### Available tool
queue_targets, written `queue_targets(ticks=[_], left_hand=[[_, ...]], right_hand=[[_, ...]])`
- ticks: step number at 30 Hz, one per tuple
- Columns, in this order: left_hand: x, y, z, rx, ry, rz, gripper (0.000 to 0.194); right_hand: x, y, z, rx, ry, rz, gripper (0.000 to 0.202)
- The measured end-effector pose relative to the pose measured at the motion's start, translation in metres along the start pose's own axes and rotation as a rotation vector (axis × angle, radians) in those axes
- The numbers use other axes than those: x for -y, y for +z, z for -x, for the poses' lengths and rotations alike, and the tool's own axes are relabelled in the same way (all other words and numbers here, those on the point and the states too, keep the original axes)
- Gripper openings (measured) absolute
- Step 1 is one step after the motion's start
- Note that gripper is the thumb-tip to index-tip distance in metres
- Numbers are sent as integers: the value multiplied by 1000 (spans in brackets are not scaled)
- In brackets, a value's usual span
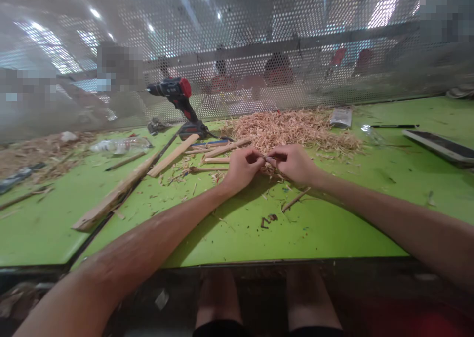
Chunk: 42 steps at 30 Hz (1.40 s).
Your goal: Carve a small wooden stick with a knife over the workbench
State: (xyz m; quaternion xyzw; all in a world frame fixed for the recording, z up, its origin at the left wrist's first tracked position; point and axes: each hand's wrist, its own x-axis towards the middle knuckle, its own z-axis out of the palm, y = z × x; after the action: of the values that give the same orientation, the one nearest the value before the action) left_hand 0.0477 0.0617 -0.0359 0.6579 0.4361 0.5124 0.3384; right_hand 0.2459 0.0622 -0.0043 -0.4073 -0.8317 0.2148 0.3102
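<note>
My left hand (pixel 243 169) and my right hand (pixel 296 163) meet above the green table (pixel 229 233), close to its middle. Both are closed, with fingertips pinching a small, thin, stick-like piece (pixel 268 159) between them. Fingers cover most of it, so its exact kind does not show. Just behind the hands lies a large heap of curly wood shavings (pixel 285 127). Short wooden sticks (pixel 217 161) lie to the left of my left hand. A thin twig (pixel 295 199) rests on the table below my right wrist.
A cordless drill (pixel 181 105) stands upright at the back left. Near it lie a flat wood strip (pixel 174 155) and a long wooden bar (pixel 114 196). A phone (pixel 442 147), a pen (pixel 394 126) and a small packet (pixel 340 118) lie to the right. A perforated screen (pixel 237 45) rises behind.
</note>
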Motion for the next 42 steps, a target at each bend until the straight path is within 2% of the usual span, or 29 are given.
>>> queue_targets(ticks=[8, 16, 23, 29, 35, 42], left_hand=[[3, 0, 3, -38, 85, -101, 15], [4, -1, 3, -39, 61, -91, 19], [3, 0, 3, -54, 67, -29, 9], [4, 1, 2, -42, 52, -34, 13], [6, -2, 2, -37, 99, -116, 15], [4, -2, 3, -54, 72, -110, 19]], right_hand=[[4, 1, 1, 34, 3, -29, 21], [10, 2, 2, 36, -14, -3, 23], [2, 0, 1, 28, -5, -54, 22], [1, 0, 0, 11, -9, -13, 18], [0, 2, -1, 39, -7, -13, 20], [9, 1, 3, 48, 14, -20, 20]])
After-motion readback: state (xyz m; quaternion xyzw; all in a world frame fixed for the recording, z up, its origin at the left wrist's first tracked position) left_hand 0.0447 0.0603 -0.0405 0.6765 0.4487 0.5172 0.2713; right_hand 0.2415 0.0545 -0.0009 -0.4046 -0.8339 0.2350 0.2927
